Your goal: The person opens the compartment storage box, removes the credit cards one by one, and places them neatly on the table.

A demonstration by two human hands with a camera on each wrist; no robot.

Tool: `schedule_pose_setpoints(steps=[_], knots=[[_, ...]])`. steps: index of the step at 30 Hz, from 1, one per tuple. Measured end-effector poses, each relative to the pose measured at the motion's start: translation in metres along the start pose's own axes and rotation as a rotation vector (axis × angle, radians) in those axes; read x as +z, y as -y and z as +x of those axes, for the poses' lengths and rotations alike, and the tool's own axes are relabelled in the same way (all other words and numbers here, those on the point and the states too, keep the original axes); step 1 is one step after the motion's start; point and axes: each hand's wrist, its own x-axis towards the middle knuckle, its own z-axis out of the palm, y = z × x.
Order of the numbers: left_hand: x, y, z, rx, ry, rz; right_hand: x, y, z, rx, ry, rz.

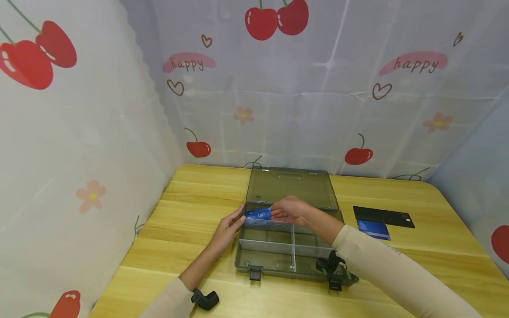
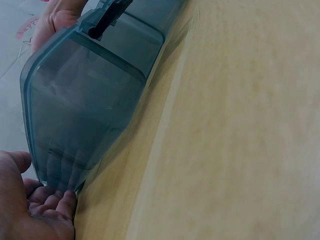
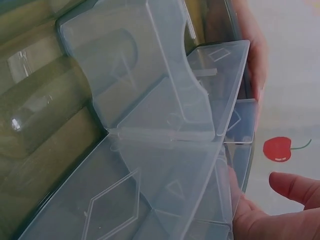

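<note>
A translucent grey-green compartment box (image 1: 266,264) lies with its lid (image 1: 292,190) folded back. In its back left compartment is a blue card (image 1: 260,215) marked VIP. My left hand (image 1: 227,227) holds the box at its back left corner, thumb by the rim and fingers against the outer wall. From the right, my right hand (image 1: 292,210) reaches into that compartment, its fingertips at the card's right end. The right wrist view shows the right thumb (image 3: 295,187) spread away from the fingers, which are partly hidden behind the clear dividers (image 3: 165,165).
On the table (image 1: 191,194), right of the box, a long black card-like piece (image 1: 381,216) overlaps a blue card (image 1: 374,229). Two dark latches, including the left one (image 1: 256,273), project from the box's front edge. Printed curtains (image 1: 286,123) surround the table's back and sides.
</note>
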Motion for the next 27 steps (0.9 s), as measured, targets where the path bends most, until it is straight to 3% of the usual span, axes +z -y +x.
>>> schedule_pose_setpoints(steps=[27], knots=[[-0.001, 0.002, 0.002, 0.0, -0.009, 0.023, 0.004, 0.002, 0.015, -0.017, -0.076, -0.06]])
